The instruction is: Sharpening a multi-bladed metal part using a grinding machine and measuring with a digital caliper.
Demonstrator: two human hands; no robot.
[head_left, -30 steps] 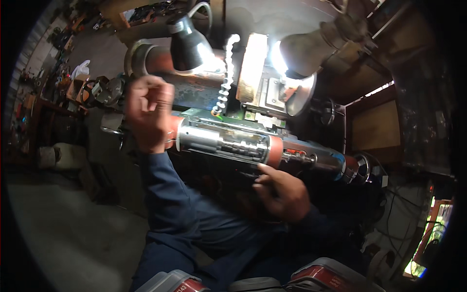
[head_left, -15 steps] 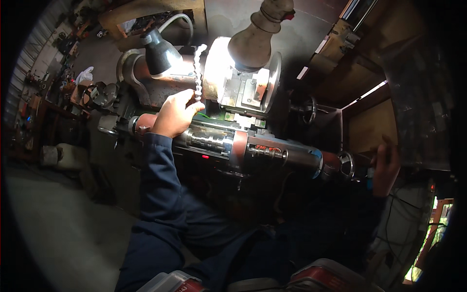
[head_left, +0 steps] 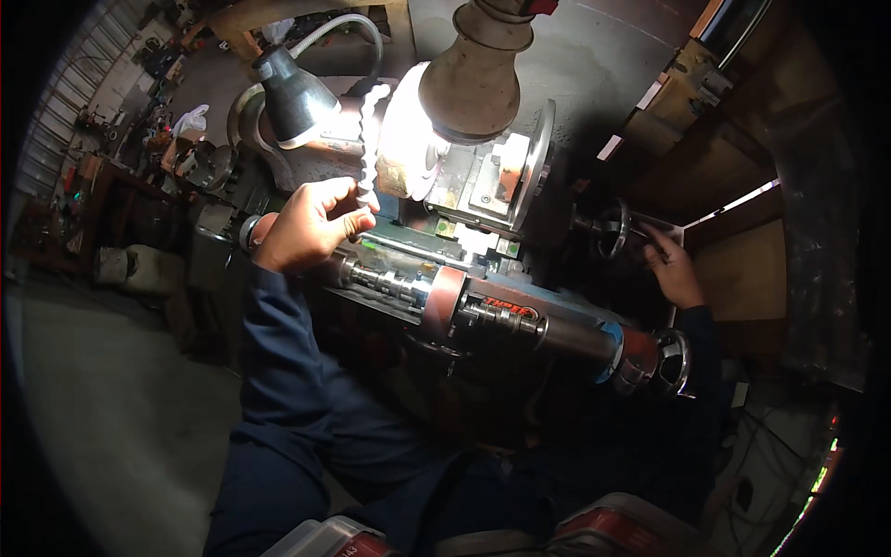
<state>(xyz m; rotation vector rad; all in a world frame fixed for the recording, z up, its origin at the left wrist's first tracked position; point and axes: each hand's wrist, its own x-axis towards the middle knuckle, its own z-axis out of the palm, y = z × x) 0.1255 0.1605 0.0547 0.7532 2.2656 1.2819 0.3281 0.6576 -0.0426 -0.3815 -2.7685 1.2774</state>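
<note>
My left hand (head_left: 311, 223) is closed, with thumb and fingers pinching the lower end of a white segmented coolant hose (head_left: 368, 148). The hose stands roughly upright beside the brightly lit grinding wheel (head_left: 408, 139). Below that hand, a shiny lobed camshaft (head_left: 394, 284) lies along the machine, passing through a red-brown ring-shaped support (head_left: 443, 302). On the right, my right hand (head_left: 675, 271) has its fingers stretched out and apart, close to a dark handwheel (head_left: 614, 229). Whether its fingertips touch the handwheel I cannot tell.
A black work lamp (head_left: 295, 97) on a bent arm shines at the wheel. A wide beige duct (head_left: 473, 79) hangs over it. Another handwheel (head_left: 673, 362) stands at the right end, past a grey cylinder (head_left: 577, 345). Wooden panels (head_left: 738, 265) stand at right.
My right hand has moved up and inward from the far right to the dark handwheel. My left hand still holds the hose, slightly farther left and lower in view. The view has shifted.
</note>
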